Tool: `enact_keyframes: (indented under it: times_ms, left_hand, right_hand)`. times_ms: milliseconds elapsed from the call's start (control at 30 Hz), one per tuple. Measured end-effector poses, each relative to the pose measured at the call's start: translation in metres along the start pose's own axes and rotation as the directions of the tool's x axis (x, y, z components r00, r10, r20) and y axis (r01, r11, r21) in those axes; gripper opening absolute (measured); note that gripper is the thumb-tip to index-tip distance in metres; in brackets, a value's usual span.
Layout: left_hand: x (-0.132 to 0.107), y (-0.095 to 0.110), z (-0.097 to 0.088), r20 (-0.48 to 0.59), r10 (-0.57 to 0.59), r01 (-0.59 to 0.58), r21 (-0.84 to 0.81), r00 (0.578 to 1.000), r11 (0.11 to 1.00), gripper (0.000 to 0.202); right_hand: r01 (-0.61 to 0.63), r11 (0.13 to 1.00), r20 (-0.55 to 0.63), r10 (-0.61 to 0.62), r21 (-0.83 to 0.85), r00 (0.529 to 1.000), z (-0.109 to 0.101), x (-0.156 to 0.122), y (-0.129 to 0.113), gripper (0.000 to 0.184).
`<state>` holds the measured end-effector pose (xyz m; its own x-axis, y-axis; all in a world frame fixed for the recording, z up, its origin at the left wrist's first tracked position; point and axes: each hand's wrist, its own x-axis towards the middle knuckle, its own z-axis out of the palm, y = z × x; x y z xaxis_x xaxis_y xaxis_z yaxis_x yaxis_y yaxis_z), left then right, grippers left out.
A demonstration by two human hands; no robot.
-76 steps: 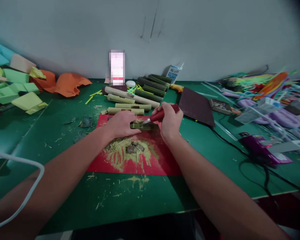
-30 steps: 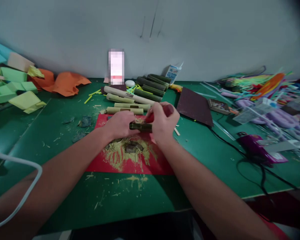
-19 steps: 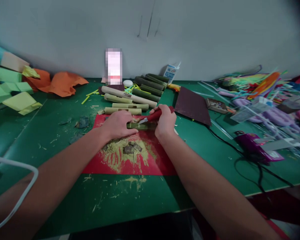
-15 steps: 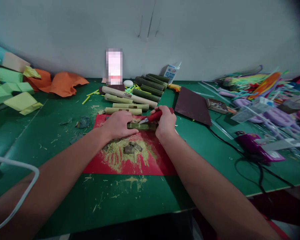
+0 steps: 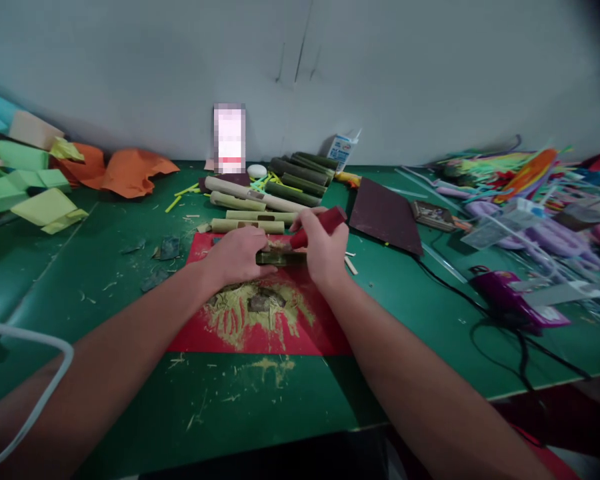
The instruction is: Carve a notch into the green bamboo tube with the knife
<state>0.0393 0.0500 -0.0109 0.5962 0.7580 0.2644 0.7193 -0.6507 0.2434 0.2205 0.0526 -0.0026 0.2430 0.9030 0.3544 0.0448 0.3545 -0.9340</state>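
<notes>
My left hand (image 5: 236,255) is closed on a short dark green bamboo piece (image 5: 280,257) and presses it down onto a red mat (image 5: 310,330). My right hand (image 5: 325,250) is closed round a red-handled knife (image 5: 321,225), whose blade end meets the top of the bamboo piece between my hands. The blade tip is hidden by my fingers. A heap of pale yellow-green shavings (image 5: 253,310) lies on the mat just in front of my hands.
Pale and dark bamboo tubes (image 5: 260,200) lie behind the mat. A dark maroon sheet (image 5: 385,213) sits to the right, then a purple glue gun (image 5: 515,303) with a black cable and a jumble of coloured strips (image 5: 520,170). Coloured paper scraps (image 5: 45,180) fill the far left.
The knife handle has tipped up and my right hand has drawn in over the bamboo piece, hiding the blade. My left hand keeps its hold on the piece.
</notes>
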Motion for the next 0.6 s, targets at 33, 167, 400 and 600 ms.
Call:
enact_keyframes:
  times_ms: [33, 167, 400, 600]
  left_hand:
    - [0.0, 0.0, 0.001, -0.002, -0.006, 0.006, 0.005, 1.0, 1.0, 0.032]
    - [-0.002, 0.001, 0.002, 0.006, -0.014, 0.014, 0.017, 1.0, 1.0, 0.034]
    - [-0.003, 0.005, 0.002, -0.09, 0.051, -0.037, 0.148, 0.995, 0.988, 0.034]
    - [-0.003, 0.007, 0.002, -0.133, 0.096, -0.069, 0.191, 0.986, 0.979, 0.03]
  right_hand:
    - [0.024, 0.997, 0.066, -0.02, -0.069, 0.998, 0.0, -0.002, -0.001, 0.024]
    - [0.105, 0.959, 0.163, -0.063, -0.264, 0.985, -0.004, -0.004, -0.004, 0.031]
    - [0.046, 0.997, -0.106, -0.04, 0.058, 0.994, -0.005, -0.007, -0.025, 0.046]
    - [-0.059, 0.992, -0.048, 0.065, 0.108, 0.997, -0.002, -0.005, -0.029, 0.043]
